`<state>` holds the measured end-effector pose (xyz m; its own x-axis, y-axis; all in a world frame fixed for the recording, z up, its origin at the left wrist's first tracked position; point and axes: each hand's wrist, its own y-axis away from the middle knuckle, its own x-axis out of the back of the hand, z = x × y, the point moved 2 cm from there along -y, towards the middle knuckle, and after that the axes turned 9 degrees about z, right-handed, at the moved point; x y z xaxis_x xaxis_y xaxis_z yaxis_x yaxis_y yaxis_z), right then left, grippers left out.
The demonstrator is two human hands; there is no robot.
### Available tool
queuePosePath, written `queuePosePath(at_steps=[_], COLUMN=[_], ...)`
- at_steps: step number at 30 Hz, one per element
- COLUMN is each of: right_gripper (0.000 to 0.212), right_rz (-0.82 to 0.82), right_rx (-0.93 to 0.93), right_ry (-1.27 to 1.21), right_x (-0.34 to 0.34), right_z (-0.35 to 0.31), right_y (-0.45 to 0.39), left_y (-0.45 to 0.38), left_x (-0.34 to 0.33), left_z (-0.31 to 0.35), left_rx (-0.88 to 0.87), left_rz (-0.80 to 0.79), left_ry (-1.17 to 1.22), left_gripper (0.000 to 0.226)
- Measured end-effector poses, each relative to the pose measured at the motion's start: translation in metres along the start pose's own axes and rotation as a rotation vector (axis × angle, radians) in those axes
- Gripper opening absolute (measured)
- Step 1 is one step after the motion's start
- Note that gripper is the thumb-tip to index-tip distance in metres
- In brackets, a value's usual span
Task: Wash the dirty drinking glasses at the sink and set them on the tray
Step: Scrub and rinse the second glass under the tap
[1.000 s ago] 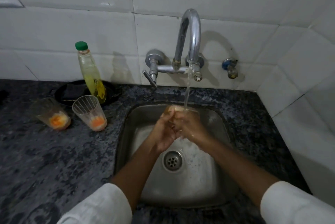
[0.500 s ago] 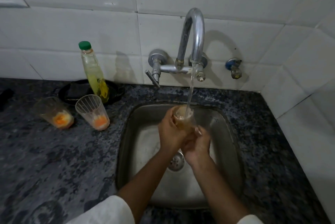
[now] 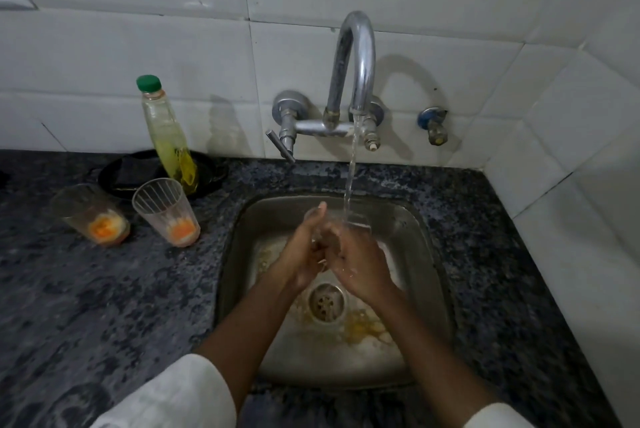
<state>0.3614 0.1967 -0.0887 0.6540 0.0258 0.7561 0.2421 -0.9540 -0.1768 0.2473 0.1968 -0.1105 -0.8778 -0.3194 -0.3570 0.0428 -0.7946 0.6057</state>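
Over the steel sink, both my hands wrap a clear drinking glass under the running water from the tap. My left hand grips its left side, fingers up along the wall. My right hand grips its right side. Most of the glass is hidden by my fingers; only its rim shows. Two dirty glasses with orange residue stand on the counter at the left: one upright, one further left.
A dish-soap bottle with a green cap stands in a black dish behind the dirty glasses. A small valve sticks out of the tiled wall right of the tap. Yellowish residue lies round the drain. The dark granite counter surrounds the sink.
The orange liquid has left the held glass and residue now lies round the drain. My right hand has moved up from below the glass onto its side.
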Motion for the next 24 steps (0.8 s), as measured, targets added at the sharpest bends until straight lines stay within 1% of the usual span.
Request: queuePosePath(at_steps=[1,2,4,5,6,7,8,9,10,11,12,13,14,15,16,17,18,19,20,21,22,23,24], right_gripper=[0.029,0.031,0.027,0.023,0.021,0.022,0.026,0.033,0.036,0.033,0.027,0.021,0.018,0.017,0.018,0.021,0.024,0.031,0.035,0.033,0.028,0.025,0.022], right_rz=[-0.030,-0.036,-0.028,-0.033,-0.061,-0.110,-0.202,-0.317,-0.375,-0.370,-0.318,-0.244,-0.164,-0.125,-0.097,-0.105,-0.138,-0.199,-0.267,-0.312,-0.288,-0.223,-0.138], right_rx=[0.064,0.054,-0.049,-0.068,-0.030,0.059,0.153,0.236,0.278,0.274,0.225,0.086,-0.119,-0.315,-0.363,-0.265,-0.053,0.150,0.280,0.326,0.294,0.239,0.071], right_ry=[0.187,0.201,0.019,-0.031,0.015,0.119,0.283,0.471,0.568,0.570,0.490,0.313,0.021,-0.300,-0.466,-0.474,-0.287,-0.019,0.274,0.439,0.447,0.359,0.147], right_x=[0.004,0.010,0.016,0.017,0.019,0.021,0.023,0.025,0.027,0.028,0.024,0.020,0.013,0.008,0.005,0.007,0.009,0.011,0.010,0.009,0.007,0.003,0.004], right_z=[-0.004,-0.009,-0.016,-0.020,-0.022,-0.023,-0.022,-0.019,-0.012,-0.009,-0.008,-0.009,-0.009,-0.014,-0.018,-0.024,-0.022,-0.020,-0.014,-0.007,-0.005,-0.006,-0.011], right_y=[-0.005,-0.009,-0.019,-0.020,-0.020,-0.018,-0.014,-0.009,-0.007,-0.007,-0.008,-0.009,-0.012,-0.014,-0.012,-0.009,-0.007,-0.004,-0.002,-0.002,-0.002,-0.006,-0.010], left_y=[-0.001,-0.002,0.002,0.002,0.001,-0.001,-0.003,-0.005,-0.006,-0.006,-0.003,0.001,0.005,0.007,0.007,0.005,0.003,0.001,-0.001,-0.002,-0.003,-0.001,0.000], left_x=[0.003,0.005,0.004,0.003,0.003,0.002,0.004,0.006,0.007,0.008,0.006,0.003,0.000,-0.002,-0.003,-0.002,-0.002,-0.001,-0.001,-0.002,-0.003,-0.003,-0.004], left_z=[-0.004,-0.008,-0.014,-0.016,-0.017,-0.016,-0.013,-0.009,-0.006,-0.006,-0.007,-0.008,-0.008,-0.009,-0.009,-0.007,-0.004,-0.001,0.002,0.003,0.003,0.003,0.002], left_rx=[0.029,0.036,0.037,0.030,0.024,0.023,0.028,0.034,0.043,0.045,0.044,0.027,0.016,0.009,0.006,-0.010,-0.022,-0.013,0.015,0.026,0.022,-0.001,-0.031], left_rz=[-0.052,-0.091,-0.144,-0.155,-0.143,-0.108,-0.055,0.013,0.059,0.080,0.073,0.044,0.004,-0.033,-0.064,-0.074,-0.064,-0.026,0.027,0.059,0.050,0.021,-0.024], left_ry=[0.051,0.139,0.355,0.417,0.430,0.397,0.317,0.181,0.042,-0.046,-0.053,0.012,0.112,0.215,0.292,0.285,0.243,0.152,0.053,0.002,-0.006,0.016,0.078], left_gripper=[0.059,0.057,0.048,0.042,0.037,0.034,0.034,0.035,0.037,0.039,0.039,0.036,0.031,0.032,0.036,0.039,0.040,0.041,0.040,0.037,0.037,0.037,0.035])
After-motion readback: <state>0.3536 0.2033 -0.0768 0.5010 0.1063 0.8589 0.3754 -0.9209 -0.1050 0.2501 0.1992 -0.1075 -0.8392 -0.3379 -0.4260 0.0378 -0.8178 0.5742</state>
